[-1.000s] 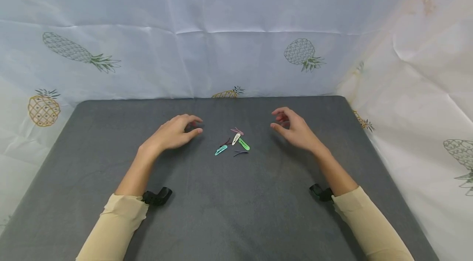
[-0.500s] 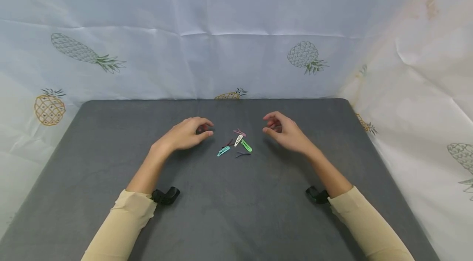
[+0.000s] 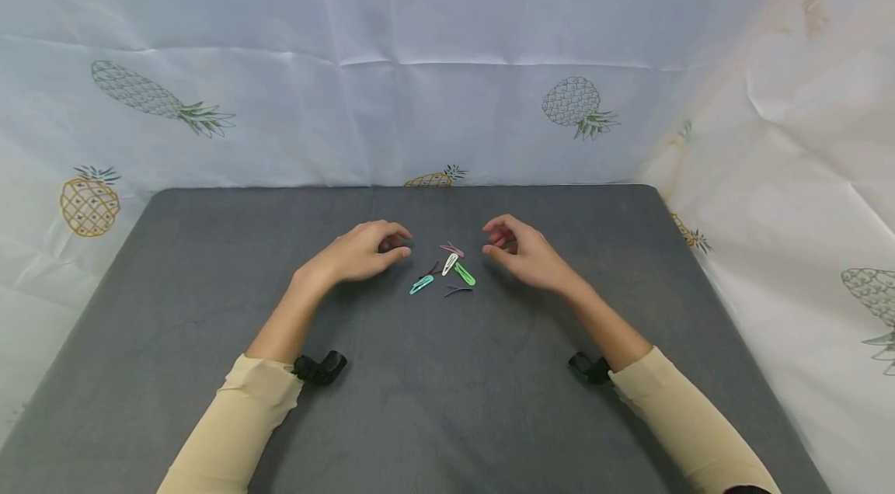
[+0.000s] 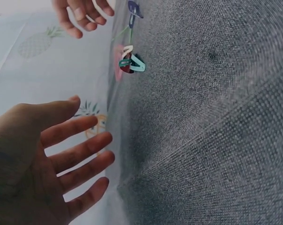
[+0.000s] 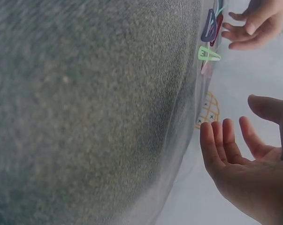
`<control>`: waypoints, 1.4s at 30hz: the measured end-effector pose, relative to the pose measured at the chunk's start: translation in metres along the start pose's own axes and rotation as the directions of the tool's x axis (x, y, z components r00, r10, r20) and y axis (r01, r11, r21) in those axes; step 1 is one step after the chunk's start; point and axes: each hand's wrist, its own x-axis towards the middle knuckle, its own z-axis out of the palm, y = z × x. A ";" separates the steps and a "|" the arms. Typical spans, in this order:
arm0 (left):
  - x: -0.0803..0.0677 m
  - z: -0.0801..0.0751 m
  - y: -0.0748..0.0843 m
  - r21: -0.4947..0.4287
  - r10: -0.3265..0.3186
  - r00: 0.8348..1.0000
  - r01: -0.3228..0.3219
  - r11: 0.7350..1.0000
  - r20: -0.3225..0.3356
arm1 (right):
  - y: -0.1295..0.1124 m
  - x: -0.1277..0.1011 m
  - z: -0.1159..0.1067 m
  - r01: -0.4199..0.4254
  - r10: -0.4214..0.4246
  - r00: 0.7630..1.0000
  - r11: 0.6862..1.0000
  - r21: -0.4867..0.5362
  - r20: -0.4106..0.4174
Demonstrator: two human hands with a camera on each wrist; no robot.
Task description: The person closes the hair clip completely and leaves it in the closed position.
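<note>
I see the grey table (image 3: 210,307); my left hand (image 3: 358,253) and right hand (image 3: 526,255) hover loosely curled, holding nothing, either side of the hair clips (image 3: 447,270), which lie clustered mid-table between them, untouched.

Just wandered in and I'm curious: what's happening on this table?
A person's left hand and right hand hover either side of a small heap of coloured snap hair clips on a grey felt-covered table. Both hands are relaxed and hold nothing; neither touches the clips.
</note>
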 end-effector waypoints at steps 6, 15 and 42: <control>0.004 0.003 -0.001 -0.075 0.038 0.999 -0.037 0.996 0.006 | -0.001 0.003 0.003 -0.007 0.007 1.000 1.000 0.003 0.006; 0.008 0.005 -0.001 -0.106 0.056 0.998 -0.054 0.993 0.019 | -0.001 0.008 0.008 0.010 -0.011 1.000 1.000 0.016 0.023; 0.024 0.014 -0.004 -0.203 0.045 0.996 -0.029 0.979 0.074 | -0.001 0.027 0.029 -0.041 0.039 0.997 0.999 0.031 0.067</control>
